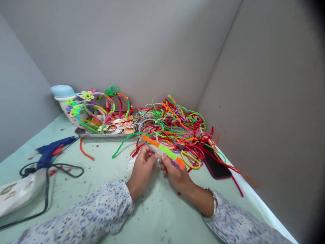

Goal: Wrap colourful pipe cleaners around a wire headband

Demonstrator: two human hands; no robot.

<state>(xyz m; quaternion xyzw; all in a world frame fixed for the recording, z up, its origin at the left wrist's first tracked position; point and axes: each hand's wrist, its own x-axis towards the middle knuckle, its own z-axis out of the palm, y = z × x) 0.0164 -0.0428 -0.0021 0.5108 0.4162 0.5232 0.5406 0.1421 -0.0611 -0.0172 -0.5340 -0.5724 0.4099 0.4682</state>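
- Nearest, two sleeves in a blue-speckled print, the left one [106, 206] and the right one [233, 217], rest low over a pale green tabletop [165, 210]; a light bracelet [215, 203] circles the right wrist.
- The right hand [176, 174] is closed on a fuzzy-wrapped headband [166, 151], orange, then bright green, then orange again, held above the middle of the table and tilted down toward the right.
- The left hand [143, 167] has its thumb and fingers drawn in to a narrow pinch just beside the right fingertips; the spot is small and blurred, so I cannot tell what, if anything, is between them.
- Off to the left lie a white packet [20, 193] and, beyond it, a blue glue gun [52, 149] with its dark cord [47, 189] looping on the table.
- To the right of the headband, a yellow loop [190, 160] lies near a dark phone [217, 164], which is partly covered by fuzzy stems.
- Past the hands, a tangled heap of fuzzy stems [177, 118] in red, green, orange and pink sprawls beside a metal tray [111, 136] of shells [118, 122].
- Several colourful headbands, one with a yellow flower [87, 96], stand by the tray's left part, against a white container with a blue lid [63, 90].
- Farthest back are plain grey walls [142, 51].
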